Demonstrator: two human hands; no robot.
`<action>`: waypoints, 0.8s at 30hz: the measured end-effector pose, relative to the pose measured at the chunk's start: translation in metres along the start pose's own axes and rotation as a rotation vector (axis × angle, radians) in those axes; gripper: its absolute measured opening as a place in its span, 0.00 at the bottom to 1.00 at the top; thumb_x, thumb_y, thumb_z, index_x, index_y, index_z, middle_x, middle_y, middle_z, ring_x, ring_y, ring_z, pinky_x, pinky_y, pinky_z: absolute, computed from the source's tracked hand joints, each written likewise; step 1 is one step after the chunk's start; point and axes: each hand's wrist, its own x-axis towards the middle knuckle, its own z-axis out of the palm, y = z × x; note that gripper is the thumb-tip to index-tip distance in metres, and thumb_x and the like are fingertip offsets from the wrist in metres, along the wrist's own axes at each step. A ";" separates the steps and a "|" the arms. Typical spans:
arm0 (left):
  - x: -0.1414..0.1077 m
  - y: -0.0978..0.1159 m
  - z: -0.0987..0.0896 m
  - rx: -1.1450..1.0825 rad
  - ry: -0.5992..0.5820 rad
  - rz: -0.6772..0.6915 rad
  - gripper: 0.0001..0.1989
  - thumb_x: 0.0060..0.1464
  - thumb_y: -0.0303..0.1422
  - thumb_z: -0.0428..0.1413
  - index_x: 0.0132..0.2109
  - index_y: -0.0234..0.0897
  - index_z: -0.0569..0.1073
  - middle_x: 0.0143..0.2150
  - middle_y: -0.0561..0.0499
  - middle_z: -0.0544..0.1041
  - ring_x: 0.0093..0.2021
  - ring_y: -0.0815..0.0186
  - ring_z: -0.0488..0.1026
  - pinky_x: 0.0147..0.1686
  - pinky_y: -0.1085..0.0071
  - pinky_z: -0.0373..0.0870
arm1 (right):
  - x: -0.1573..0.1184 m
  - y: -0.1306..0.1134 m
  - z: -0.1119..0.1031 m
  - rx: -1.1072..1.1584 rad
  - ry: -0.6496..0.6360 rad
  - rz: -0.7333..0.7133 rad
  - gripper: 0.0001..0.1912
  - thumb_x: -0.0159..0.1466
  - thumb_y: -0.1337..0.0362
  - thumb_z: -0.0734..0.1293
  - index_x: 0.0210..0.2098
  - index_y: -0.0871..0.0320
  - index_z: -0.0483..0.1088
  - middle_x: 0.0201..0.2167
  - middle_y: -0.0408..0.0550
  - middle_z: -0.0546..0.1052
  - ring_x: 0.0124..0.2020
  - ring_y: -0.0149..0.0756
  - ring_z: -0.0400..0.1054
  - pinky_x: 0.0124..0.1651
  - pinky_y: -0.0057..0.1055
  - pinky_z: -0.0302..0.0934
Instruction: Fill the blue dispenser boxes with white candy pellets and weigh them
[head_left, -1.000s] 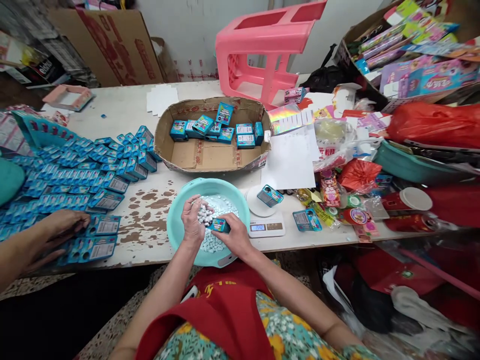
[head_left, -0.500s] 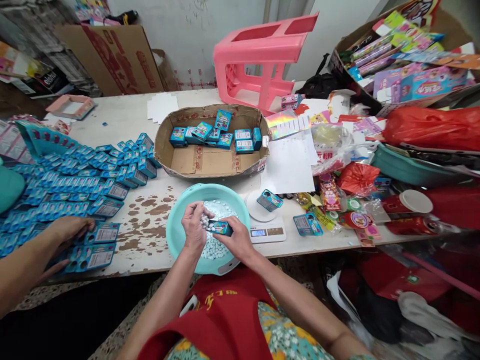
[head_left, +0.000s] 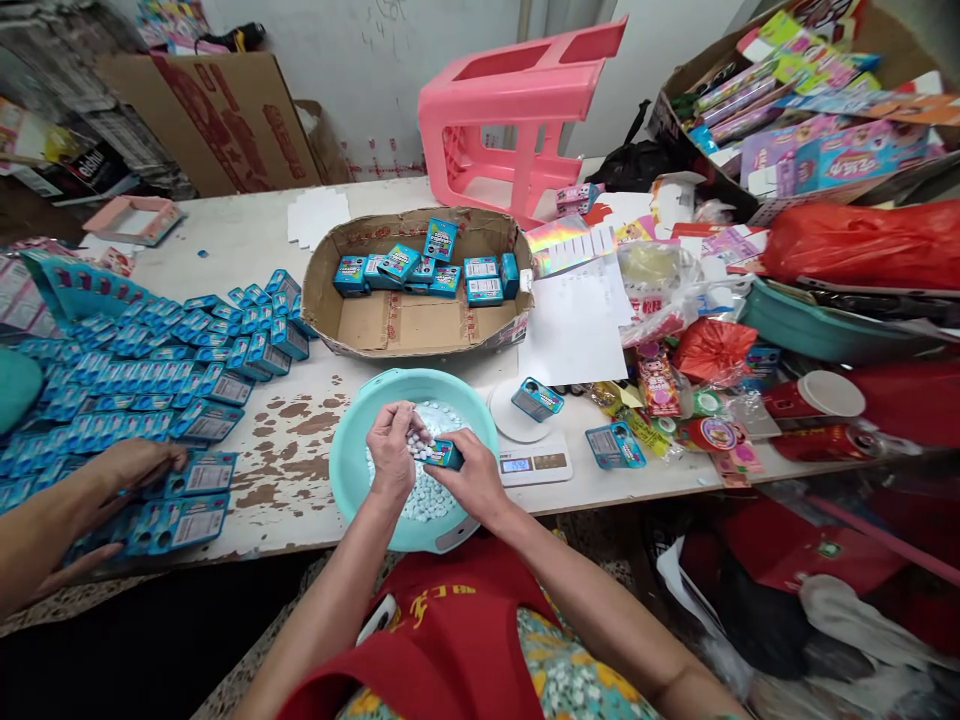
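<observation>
Over the turquoise basin point(head_left: 346, 450), my right hand point(head_left: 472, 475) grips a small blue candy box point(head_left: 445, 455). Close at its left, my left hand point(head_left: 391, 447) is curled around several small white candies point(head_left: 418, 440), near the box's end. More white candies point(head_left: 427, 500) lie loose in the basin below both hands. A digital scale point(head_left: 536, 465) stands to the right of the basin, its display lit, with another blue box point(head_left: 537, 400) resting tilted on its round plate. One more blue box point(head_left: 616, 446) lies on the table beyond the scale.
A cut-down cardboard box point(head_left: 360, 335) holds several blue boxes behind the basin. Rows of blue boxes point(head_left: 150, 375) cover the left side, where a co-worker's hands point(head_left: 124, 480) touch them. A pink stool point(head_left: 517, 120) lies on its side at the back. Packets and cups clutter the right.
The candy box in my right hand has tipped slightly and its end has moved a little away from my left hand. The view has shifted slightly.
</observation>
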 end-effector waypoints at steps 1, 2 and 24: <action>0.000 0.000 0.000 0.006 0.001 -0.002 0.10 0.51 0.38 0.57 0.32 0.35 0.68 0.21 0.57 0.65 0.19 0.73 0.64 0.21 0.76 0.62 | 0.000 -0.001 0.000 -0.005 0.000 -0.006 0.17 0.51 0.66 0.73 0.40 0.54 0.71 0.37 0.45 0.73 0.41 0.39 0.68 0.44 0.34 0.62; 0.000 -0.001 0.001 0.012 0.006 -0.001 0.11 0.52 0.39 0.57 0.32 0.35 0.68 0.21 0.57 0.65 0.19 0.74 0.63 0.19 0.77 0.61 | -0.001 -0.001 0.000 -0.008 -0.002 -0.012 0.17 0.51 0.66 0.73 0.40 0.54 0.71 0.37 0.45 0.73 0.41 0.39 0.68 0.44 0.34 0.62; 0.022 -0.050 -0.082 1.033 -0.215 0.022 0.15 0.53 0.45 0.52 0.37 0.39 0.75 0.41 0.45 0.75 0.44 0.54 0.71 0.44 0.62 0.65 | -0.016 0.014 -0.020 0.227 0.079 0.034 0.18 0.52 0.62 0.73 0.42 0.53 0.71 0.41 0.47 0.73 0.45 0.40 0.68 0.50 0.37 0.62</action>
